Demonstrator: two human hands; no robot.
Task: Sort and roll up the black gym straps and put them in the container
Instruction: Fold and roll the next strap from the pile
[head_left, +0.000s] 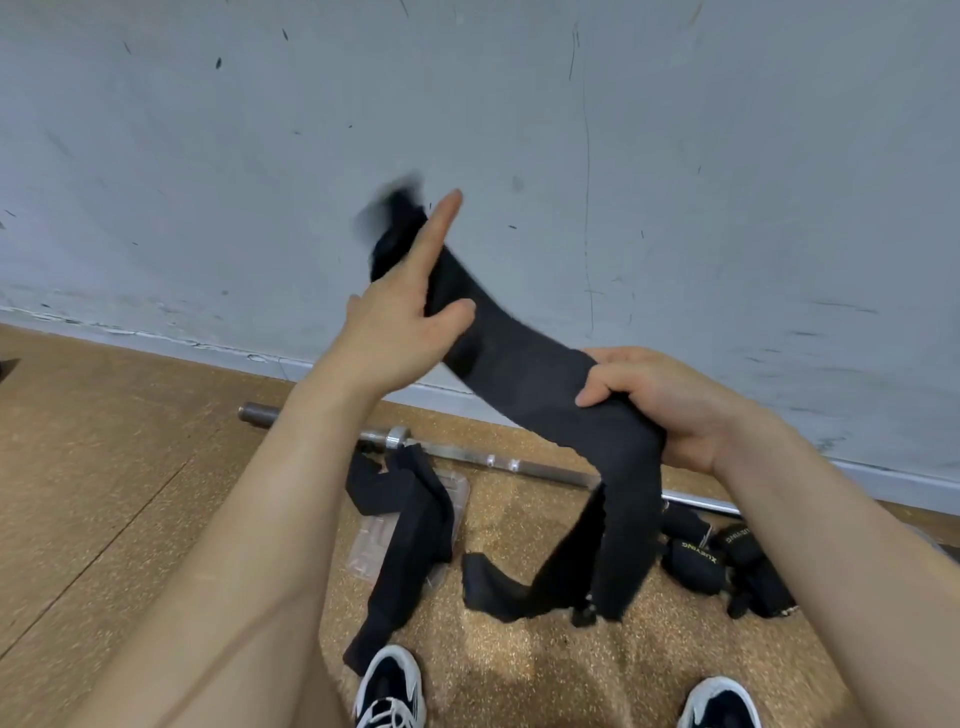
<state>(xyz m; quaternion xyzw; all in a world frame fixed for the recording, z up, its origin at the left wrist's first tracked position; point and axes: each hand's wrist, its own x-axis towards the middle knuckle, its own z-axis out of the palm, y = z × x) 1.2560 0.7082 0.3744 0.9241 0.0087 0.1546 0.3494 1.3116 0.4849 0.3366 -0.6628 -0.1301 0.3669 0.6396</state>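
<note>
Step in hand: straightening one strap (519, 374) before rolling. My right hand (654, 400) is clenched round its middle; my left hand (400, 332) pinches the upper part, index straight. Soft flat webbing, tail hanging limp. Next I need an end, then a tight roll. Farther off, loose straps (410, 519) drape the clear plastic container (366, 545) on the floor (156, 467)

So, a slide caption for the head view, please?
The left hand and right hand hold a black strap above other straps.
</note>
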